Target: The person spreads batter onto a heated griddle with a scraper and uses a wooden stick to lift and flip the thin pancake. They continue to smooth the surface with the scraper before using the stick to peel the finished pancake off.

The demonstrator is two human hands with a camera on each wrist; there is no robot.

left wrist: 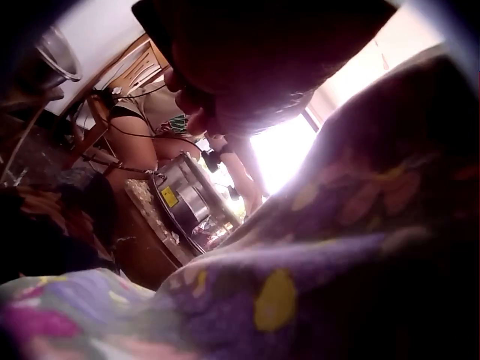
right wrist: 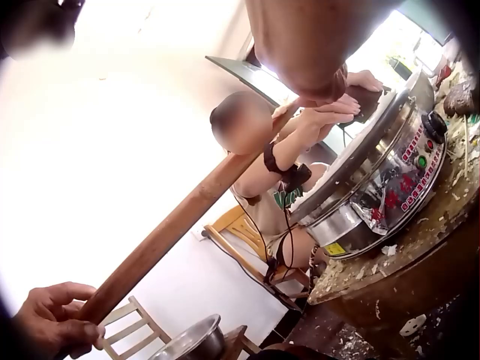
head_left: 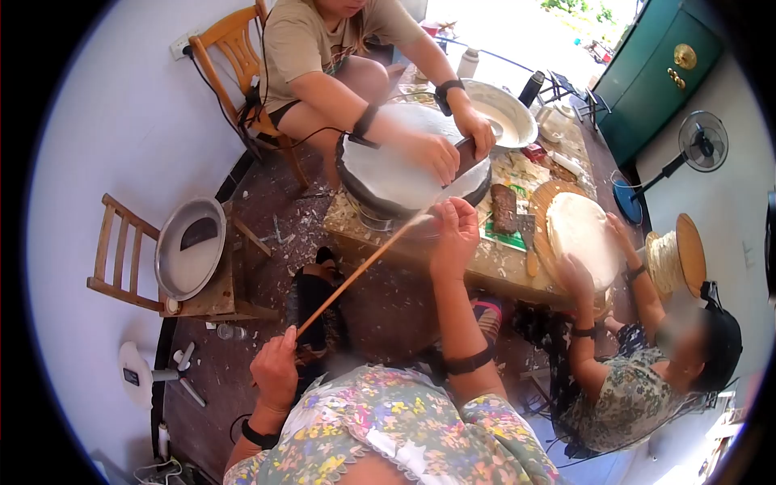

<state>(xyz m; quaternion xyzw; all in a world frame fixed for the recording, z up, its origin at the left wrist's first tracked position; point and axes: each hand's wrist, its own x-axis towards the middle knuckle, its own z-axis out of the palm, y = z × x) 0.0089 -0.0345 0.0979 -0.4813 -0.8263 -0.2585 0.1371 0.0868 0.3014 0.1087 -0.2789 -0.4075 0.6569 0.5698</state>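
A long, thin wooden stick (head_left: 364, 268) slants across in front of my body. My left hand (head_left: 276, 370) grips its lower end, with the fingers curled round it. The upper end is pinched in the fingers of my right hand (head_left: 455, 234), close to the near rim of the round electric griddle (head_left: 388, 174). In the right wrist view the stick (right wrist: 187, 214) runs straight between both hands. A white layer covers the griddle's top, and another person's hands (head_left: 432, 155) hold a dark scraper (head_left: 467, 160) over it. Dark shadow hides most of my left hand in its wrist view.
On the table (head_left: 339, 222) are a batter basin (head_left: 521, 133), a brown block (head_left: 503, 208), a spatula (head_left: 527, 234) and a board with stacked pale round sheets (head_left: 584, 238), which a second person handles. A metal basin (head_left: 166, 259) sits on a chair at left. A fan (head_left: 702, 141) stands right.
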